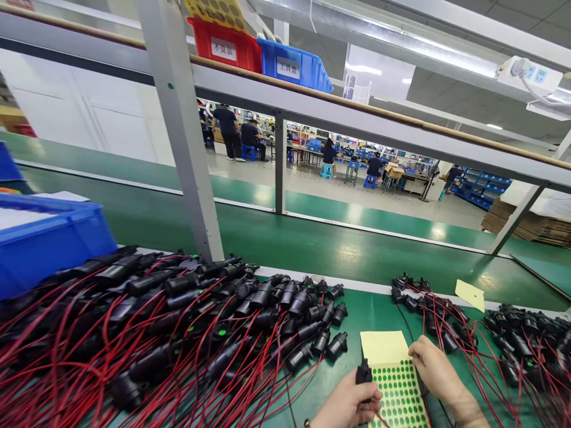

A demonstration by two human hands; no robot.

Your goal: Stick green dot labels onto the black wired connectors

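My left hand (pixel 350 399) is closed around a small black cylindrical part (pixel 364 373) with wires, held upright at the left edge of a sticker sheet (pixel 384 348). The sheet is pale yellow with rows of green dots, and its top strip is bare. At its upper right edge, my right hand (pixel 435 370) has thumb and index finger pinched together against the top row of dots. Whatever may be between those fingertips is hidden. To the left lies a large heap of black cylindrical parts (pixel 263 294) with red and black wires, some bearing green dots.
Smaller heaps of wired black parts (pixel 520 324) lie at the right, near a yellow paper piece (pixel 469 295). A blue bin (pixel 57 238) stands at left. A grey post (pixel 182 131) rises behind the large heap. Red (pixel 225 50) and blue bins (pixel 297 64) sit on the shelf. People work beyond.
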